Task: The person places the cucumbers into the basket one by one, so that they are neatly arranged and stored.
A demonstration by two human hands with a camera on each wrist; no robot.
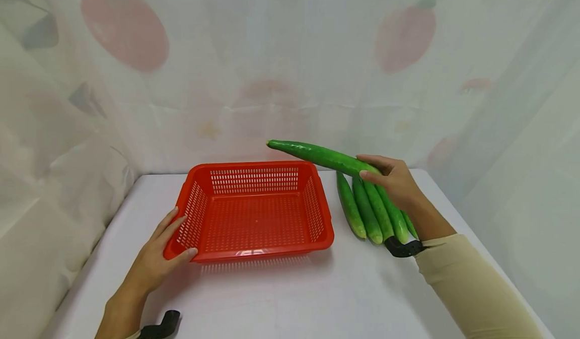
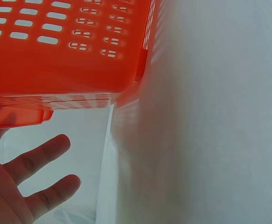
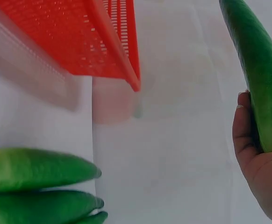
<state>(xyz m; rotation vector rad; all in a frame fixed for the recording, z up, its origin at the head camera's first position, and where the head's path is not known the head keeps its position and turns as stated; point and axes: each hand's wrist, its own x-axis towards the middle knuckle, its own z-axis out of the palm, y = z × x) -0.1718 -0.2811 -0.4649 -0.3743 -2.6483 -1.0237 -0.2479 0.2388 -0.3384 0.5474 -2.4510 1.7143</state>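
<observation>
My right hand point(image 1: 390, 180) grips a long green cucumber point(image 1: 312, 152) near its thick end. The cucumber is held up in the air, and its thin tip points left over the back right of the red plastic basket point(image 1: 254, 252). In the right wrist view, curled fingers point(image 3: 242, 126) wrap the cucumber's side. At the basket's front left corner is my left hand point(image 1: 156, 256), fingers spread straight and thumb at the front rim. Two of its fingers point(image 2: 42, 156) stretch out free below the basket in the left wrist view. Several more cucumbers point(image 1: 351, 208) lie side by side right of the basket.
A white-covered table point(image 1: 272, 303) carries the basket and cucumbers. Behind it hangs a pale curtain point(image 1: 290, 77) with faded fruit prints, and similar sheets close in both sides. Each wrist wears a black strap mount point(image 1: 403, 248).
</observation>
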